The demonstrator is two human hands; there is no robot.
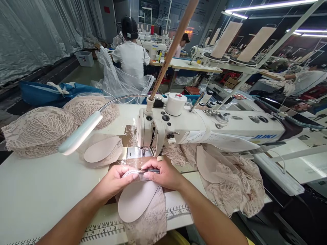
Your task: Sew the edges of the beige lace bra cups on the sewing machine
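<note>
And here's the cup (pixel 136 204), just on the near side of the left hand (pixel 119 179) and right hand (pixel 163 174), a lace panel (pixel 154 221) beneath it; a slim tool (pixel 150 171) sits in the right hand. Straight beyond both, the sewing machine (pixel 184 124) stands on the worktop (pixel 46 190). Left of the left hand lies a second cup (pixel 99 149), lace bundles (pixel 41 129) farther left; right of the right hand, a lace pile (pixel 242 183).

Both hands (pixel 119 177) (pixel 165 173) close together, pinched
</note>
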